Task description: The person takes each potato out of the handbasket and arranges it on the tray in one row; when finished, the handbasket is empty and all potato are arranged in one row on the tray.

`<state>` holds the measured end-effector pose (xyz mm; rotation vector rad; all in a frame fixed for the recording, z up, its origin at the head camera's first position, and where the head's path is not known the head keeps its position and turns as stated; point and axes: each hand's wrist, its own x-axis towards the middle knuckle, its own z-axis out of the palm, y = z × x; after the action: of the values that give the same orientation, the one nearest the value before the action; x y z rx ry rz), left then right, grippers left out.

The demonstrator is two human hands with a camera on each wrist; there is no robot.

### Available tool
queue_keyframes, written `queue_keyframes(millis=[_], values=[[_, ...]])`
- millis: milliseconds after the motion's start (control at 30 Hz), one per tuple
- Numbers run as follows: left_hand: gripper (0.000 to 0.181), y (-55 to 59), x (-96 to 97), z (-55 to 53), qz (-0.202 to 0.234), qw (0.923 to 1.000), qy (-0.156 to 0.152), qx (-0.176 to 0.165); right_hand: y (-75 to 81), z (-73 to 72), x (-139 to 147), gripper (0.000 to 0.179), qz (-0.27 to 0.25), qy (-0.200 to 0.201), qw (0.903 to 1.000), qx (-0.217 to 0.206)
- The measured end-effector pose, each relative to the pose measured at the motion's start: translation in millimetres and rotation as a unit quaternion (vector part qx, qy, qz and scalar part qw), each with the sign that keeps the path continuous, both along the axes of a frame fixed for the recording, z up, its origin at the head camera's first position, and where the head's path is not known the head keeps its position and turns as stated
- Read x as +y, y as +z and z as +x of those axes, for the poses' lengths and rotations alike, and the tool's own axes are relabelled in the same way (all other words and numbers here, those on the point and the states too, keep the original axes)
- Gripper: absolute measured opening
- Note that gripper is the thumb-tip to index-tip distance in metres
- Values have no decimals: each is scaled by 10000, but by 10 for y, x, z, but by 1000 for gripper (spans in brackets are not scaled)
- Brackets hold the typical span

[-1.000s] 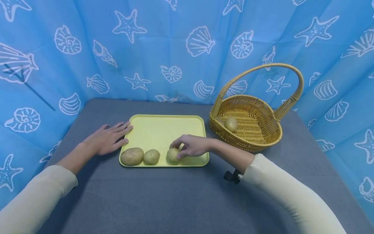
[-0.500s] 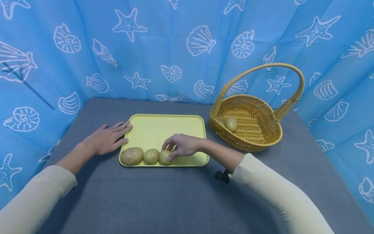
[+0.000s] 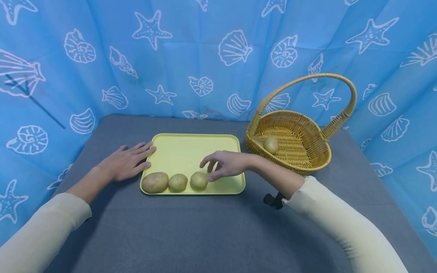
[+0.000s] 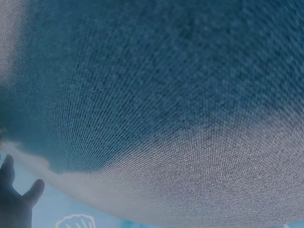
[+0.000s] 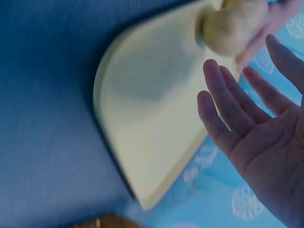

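A pale yellow tray (image 3: 191, 151) holds three potatoes along its near side. The largest potato (image 3: 155, 182) lies at the left end, with a smaller potato (image 3: 178, 182) right beside it. A third, round potato (image 3: 199, 181) sits a small gap to the right. My right hand (image 3: 227, 163) hovers just above and right of this third potato, holding nothing; in the right wrist view its fingers (image 5: 230, 109) are spread. My left hand (image 3: 128, 163) lies flat, fingertips touching the tray's left rim; little of it shows in the left wrist view.
A wicker basket (image 3: 307, 161) with a tall handle stands right of the tray. Inside it is a round potato (image 3: 271, 145), with another partly hidden beside it. A blue shell-patterned curtain (image 3: 191, 57) hangs behind the grey table (image 3: 191, 231).
My right hand slid the third potato left against the middle one, then let go and rose to the right. That potato now sits slightly apart again. The left hand stayed still.
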<state>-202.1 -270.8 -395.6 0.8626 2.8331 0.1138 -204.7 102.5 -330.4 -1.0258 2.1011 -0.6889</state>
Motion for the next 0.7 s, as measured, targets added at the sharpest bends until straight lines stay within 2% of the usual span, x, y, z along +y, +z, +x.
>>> queue_keyframes(millis=[100,333,533,700], values=[[64,3,4,-2,5,10000,-13,6,137,-21,193,50,-89,-89,9998,128],[64,5,-1,5,-16,10000,6,9,423,-112,682,39,-105,-731,9956,572],[64,2,5,6,-14,10000,0,22,563,-203,1088,36,148,-1025,9928,604],[64,-3,11,-8,12,10000,-4,16,644,-295,1366,36,239,-1338,9872,833]])
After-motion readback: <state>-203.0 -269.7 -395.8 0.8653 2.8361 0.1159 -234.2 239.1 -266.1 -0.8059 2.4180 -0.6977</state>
